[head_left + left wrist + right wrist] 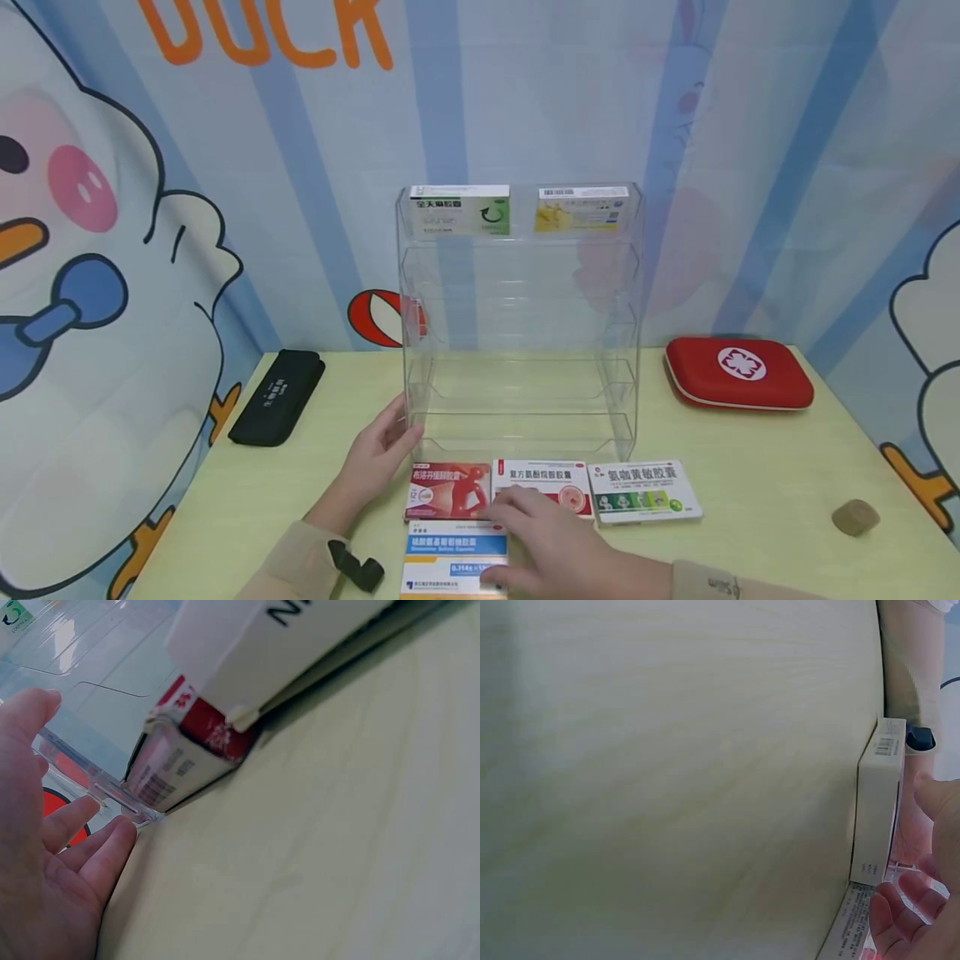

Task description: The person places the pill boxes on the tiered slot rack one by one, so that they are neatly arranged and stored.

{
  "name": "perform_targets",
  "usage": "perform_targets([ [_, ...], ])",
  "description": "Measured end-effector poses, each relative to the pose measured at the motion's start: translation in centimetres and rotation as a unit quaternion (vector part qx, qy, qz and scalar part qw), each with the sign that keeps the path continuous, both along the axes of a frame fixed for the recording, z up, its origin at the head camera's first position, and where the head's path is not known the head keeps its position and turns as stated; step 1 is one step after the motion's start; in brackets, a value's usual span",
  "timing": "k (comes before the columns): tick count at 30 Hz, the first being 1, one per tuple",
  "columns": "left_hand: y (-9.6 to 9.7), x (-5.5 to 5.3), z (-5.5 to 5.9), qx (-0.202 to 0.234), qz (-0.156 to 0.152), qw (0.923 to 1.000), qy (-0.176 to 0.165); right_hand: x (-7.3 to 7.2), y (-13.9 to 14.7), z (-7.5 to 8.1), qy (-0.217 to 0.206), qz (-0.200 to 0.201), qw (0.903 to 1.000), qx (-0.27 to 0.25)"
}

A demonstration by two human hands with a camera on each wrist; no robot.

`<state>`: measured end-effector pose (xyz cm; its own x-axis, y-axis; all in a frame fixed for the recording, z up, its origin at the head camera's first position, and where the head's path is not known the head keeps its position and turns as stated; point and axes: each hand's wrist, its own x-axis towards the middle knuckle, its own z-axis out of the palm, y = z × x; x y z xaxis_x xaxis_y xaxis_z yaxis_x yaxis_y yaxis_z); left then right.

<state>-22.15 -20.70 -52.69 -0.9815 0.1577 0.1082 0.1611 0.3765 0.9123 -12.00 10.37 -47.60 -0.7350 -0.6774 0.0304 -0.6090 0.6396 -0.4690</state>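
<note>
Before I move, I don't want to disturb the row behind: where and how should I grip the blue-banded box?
Probably pinch the blue-banded box by its left and right edges, from above: it lies flat, and the red box sits just beyond its far edge.

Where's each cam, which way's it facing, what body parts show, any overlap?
Head: head-worn, facing forward and down at the clear display rack and capsule boxes; left hand, right hand and sleeved forearms show.
Left wrist: on that wrist, facing the rack's edge, a red box and tabletop; left hand at frame left.
Right wrist: on that wrist, facing along tabletop and box sides; right hand lower right, left forearm beyond.
Shared: head and left wrist both show left hand, rack.
</note>
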Motion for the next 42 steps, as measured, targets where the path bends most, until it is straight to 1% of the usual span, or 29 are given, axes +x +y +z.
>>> perform_targets([
  [2, 0.0, 0.0, 0.0, 0.0, 0.001, 1.0, -0.002, 0.1, 0.0, -0.2, -0.007, 0.001, 1.0, -0.001],
  [8, -0.1, 0.0, 0.3, -0.001, 0.005, 1.0, -0.008, 0.2, 0.0, -0.9, 0.007, 0.013, 0.9998, -0.011],
  [12, 0.0, 0.0, 0.4, -0.001, 0.005, 1.0, -0.008, 0.4, 0.0, -1.1, 0.015, 0.019, 0.9996, -0.018],
  [18, 0.0, 0.0, 0.4, 0.001, 0.001, 1.0, -0.006, 0.6, 0.5, -1.4, 0.001, 0.017, 0.9993, -0.032],
  [24, 0.1, 0.0, 0.2, 0.004, 0.0, 1.0, -0.005, 0.8, 0.7, -1.5, 0.023, 0.02, 0.9987, -0.04],
  [26, 0.1, 0.0, 0.2, 0.005, 0.0, 1.0, -0.005, 0.9, 0.8, -1.4, 0.019, 0.016, 0.9992, -0.031],
  [30, 0.1, 0.0, 0.1, 0.004, 0.0, 1.0, -0.004, 0.9, 0.9, -1.2, -0.015, 0.003, 0.9999, -0.003],
  [32, 0.1, 0.0, 0.1, 0.004, 0.0, 1.0, -0.006, 0.9, 1.0, -1.1, -0.019, 0.001, 0.9998, 0.004],
  [33, 0.1, 0.0, 0.1, 0.004, 0.0, 1.0, -0.006, 0.9, 1.0, -1.1, -0.018, 0.003, 0.9998, 0.002],
  [38, 0.1, 0.1, 0.2, 0.004, 0.001, 1.0, -0.009, 1.0, 1.0, -1.4, 0.015, 0.014, 0.9996, -0.021],
  [42, 0.1, 0.0, 0.2, 0.002, 0.003, 0.9999, -0.01, 1.0, 0.9, -1.5, -0.004, 0.018, 0.9983, -0.056],
])
